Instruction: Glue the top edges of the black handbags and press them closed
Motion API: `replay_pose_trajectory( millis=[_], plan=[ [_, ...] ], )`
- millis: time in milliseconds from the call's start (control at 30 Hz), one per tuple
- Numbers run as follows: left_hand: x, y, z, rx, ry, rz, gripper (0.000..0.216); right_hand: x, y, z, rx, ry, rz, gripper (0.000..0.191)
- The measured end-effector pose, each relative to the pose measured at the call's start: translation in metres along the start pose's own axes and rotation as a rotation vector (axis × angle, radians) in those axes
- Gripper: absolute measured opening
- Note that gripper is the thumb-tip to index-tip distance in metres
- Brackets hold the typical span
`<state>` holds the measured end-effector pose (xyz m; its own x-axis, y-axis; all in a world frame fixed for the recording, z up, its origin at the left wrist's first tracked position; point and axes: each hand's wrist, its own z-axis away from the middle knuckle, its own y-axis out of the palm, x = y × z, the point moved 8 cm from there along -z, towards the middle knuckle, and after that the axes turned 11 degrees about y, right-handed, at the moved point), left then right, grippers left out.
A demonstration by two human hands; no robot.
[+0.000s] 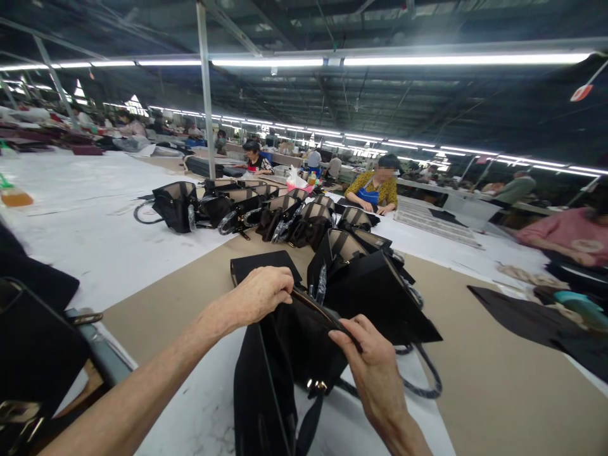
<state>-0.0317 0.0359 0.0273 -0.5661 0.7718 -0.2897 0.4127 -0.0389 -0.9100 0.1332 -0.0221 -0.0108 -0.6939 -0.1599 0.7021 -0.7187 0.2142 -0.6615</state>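
At the far left a black bag (pixel 38 354) with gold-toned fittings stands near the edge of view, and from there a white tabletop (pixel 95 247), scuffed with dark marks, runs across to the right, partly covered by brown sheets (pixel 513 354). A pale post (pixel 205 88) rises left of the middle, long tube lights (pixel 266 63) hang under a dark roof, and workers sit along rows of tables behind; across the table a person in a yellow patterned top (pixel 373 190) bends over dark material, and at the far right sits another in a pink top (pixel 565 231). In the near middle, over the white surface, is the held black bag (pixel 308 342), its dark body soft-looking, its upper edge slanting down to the right, with small gold-toned fittings low on the front and a dark strap hanging below. The left hand (pixel 266 294) pinches the left end of that edge, fingers closed; the right hand (pixel 368 354) grips the other end between thumb and fingers. As for containers, a bottle (pixel 16 195) at left holds amber liquid, a pink holder (pixel 299 185) has white tissue sticking up, and a whitish bin (pixel 468 212) stands right, its contents unclear.
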Motion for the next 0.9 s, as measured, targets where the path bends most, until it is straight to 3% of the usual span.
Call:
replay_pose_trajectory(
  millis=[233, 567, 900],
  plan=[
    [0.004, 0.001, -0.002, -0.011, -0.042, 0.02, 0.013, 0.0, 0.003, -0.004, -0.012, -0.033, 0.074, 0.023],
    [0.004, 0.001, -0.008, 0.026, -0.178, -0.175, 0.008, 0.017, 0.013, -0.022, -0.04, -0.13, 0.322, 0.013],
    [0.001, 0.0, -0.009, 0.011, -0.185, -0.229, 0.007, 0.036, 0.023, -0.026, -0.07, -0.221, 0.532, 0.014]
  ],
)
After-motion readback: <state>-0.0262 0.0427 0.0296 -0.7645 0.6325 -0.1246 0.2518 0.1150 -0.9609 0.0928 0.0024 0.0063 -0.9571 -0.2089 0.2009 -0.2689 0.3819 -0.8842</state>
